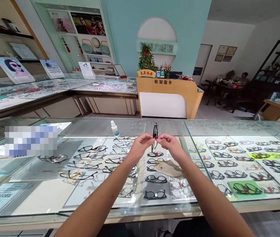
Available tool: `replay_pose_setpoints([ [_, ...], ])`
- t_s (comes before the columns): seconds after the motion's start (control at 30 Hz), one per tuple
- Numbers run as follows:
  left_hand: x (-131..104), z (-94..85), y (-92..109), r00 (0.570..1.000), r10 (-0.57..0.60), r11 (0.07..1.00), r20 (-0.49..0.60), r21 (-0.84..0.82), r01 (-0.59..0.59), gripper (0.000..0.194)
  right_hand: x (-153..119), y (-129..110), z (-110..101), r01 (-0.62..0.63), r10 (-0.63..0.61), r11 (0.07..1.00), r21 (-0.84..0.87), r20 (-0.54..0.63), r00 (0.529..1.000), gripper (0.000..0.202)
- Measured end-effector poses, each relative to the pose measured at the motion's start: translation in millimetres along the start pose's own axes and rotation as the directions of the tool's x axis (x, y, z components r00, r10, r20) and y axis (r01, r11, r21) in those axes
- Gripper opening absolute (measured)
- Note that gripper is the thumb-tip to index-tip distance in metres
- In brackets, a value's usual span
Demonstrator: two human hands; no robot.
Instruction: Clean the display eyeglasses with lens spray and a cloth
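A pair of dark-framed eyeglasses (156,129) is held up on edge above the glass counter, between my two hands. My left hand (142,144) pinches it from the left with thumb and fingertips. From the right, my right hand (168,144) pinches the same glasses, its fingertips close to those of the left. Below my right hand a beige cloth (169,168) lies crumpled on the glass top. A small white spray bottle (114,128) stands upright on the counter, to the left of and beyond my hands.
Rows of eyeglasses (156,178) sit inside the glass display counter (80,210) under my arms. A booklet (31,140) lies at the left. Across the aisle stand a wooden cashier desk (196,95) and more display cases (105,87). A person (243,77) sits at a table far right.
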State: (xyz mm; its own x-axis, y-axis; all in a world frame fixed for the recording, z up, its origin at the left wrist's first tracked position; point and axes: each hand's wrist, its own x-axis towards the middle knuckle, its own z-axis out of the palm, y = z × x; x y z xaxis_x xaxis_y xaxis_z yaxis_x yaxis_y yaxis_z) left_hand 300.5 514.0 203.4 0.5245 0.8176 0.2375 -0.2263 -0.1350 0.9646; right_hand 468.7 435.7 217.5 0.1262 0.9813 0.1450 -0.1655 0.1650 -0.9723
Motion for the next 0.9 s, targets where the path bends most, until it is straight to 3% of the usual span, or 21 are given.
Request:
replay_pose_setpoints([
  [0.27, 0.7, 0.8, -0.3, 0.999, -0.009, 0.999, -0.053, 0.049, 0.011, 0.04, 3.0, 5.3, -3.4, 0.031, -0.044, 0.991, -0.128, -0.103, 0.994, 0.037],
  [0.57, 3.9, -3.4, -7.7, 0.998, 0.032, 0.994, -0.055, 0.106, -0.026, 0.038, -0.8, 3.4, -8.4, 0.051, -0.099, 0.95, -0.308, -0.142, 0.985, 0.029],
  [0.7, 4.8, -7.1, -7.8, 0.998, 0.041, 0.989, -0.048, 0.145, -0.034, 0.038, -4.4, -0.1, -11.3, 0.031, -0.145, 0.879, -0.475, -0.203, 0.968, 0.028],
  [0.9, 4.8, -11.2, -6.7, 0.998, 0.036, 0.974, -0.047, 0.226, -0.025, 0.04, -4.0, -6.6, -23.4, 0.018, -0.322, 0.719, -0.695, -0.31, 0.895, 0.023],
])
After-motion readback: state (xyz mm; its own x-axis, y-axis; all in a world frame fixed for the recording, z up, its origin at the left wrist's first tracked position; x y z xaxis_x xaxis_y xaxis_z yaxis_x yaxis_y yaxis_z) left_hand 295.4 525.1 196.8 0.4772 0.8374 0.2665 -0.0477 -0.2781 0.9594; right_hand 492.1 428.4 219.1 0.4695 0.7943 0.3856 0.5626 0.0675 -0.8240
